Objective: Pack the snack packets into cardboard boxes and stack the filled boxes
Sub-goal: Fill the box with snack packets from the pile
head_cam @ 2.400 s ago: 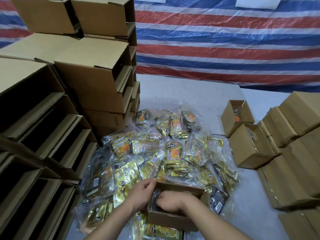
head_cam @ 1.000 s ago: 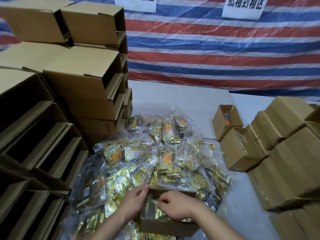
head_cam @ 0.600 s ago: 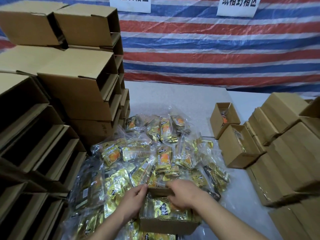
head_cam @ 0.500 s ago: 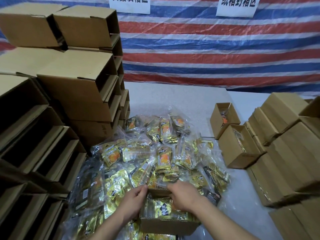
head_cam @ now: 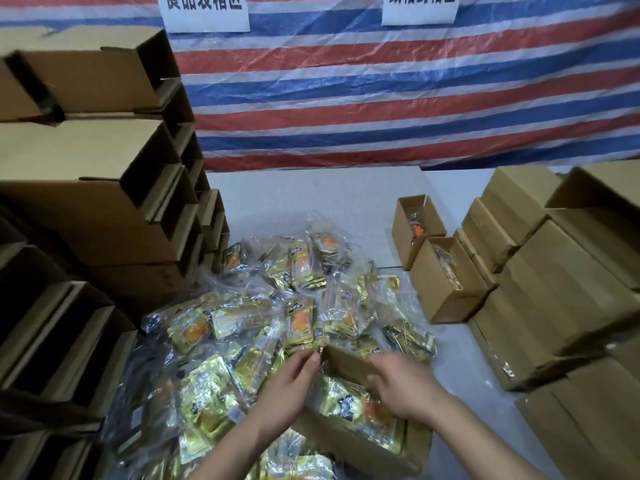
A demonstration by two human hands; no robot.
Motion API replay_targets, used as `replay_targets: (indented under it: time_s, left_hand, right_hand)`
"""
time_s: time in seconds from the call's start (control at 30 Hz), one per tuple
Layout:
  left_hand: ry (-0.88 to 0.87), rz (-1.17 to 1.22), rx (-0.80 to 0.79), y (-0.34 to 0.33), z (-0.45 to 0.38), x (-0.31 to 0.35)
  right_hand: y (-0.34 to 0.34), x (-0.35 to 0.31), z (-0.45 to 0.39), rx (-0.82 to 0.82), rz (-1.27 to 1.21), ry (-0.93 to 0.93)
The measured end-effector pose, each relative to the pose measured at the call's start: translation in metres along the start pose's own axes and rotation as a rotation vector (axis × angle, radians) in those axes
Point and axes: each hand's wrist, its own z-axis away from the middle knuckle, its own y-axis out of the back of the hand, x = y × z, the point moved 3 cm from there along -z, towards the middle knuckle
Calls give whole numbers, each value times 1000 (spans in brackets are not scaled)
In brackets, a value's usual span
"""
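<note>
Glossy foil packets [head_cam: 349, 403] in corrugated box [head_cam: 360, 445]

Two hands [head_cam: 287, 389], two signs [head_cam: 206, 10]

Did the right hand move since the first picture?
Yes. The right hand slid from the middle of the open box toward its far right side, while the left hand kept to the left edge.
</note>
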Motion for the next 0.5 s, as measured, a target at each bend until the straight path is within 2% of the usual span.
replay_targets:
  time_s: [0.23,0.33,0.5]
  left_hand:
    - [-68,-47,-142,-69,-14,42]
    - [7,-103,-138,-103,-26,52]
    - [118,-184,-306,-171,-53,67]
  right_hand:
    - [21,80,22,197,-116,-287]
    - [23,113,28,305,-150,-410]
    - [27,160,30,378,-178,-585]
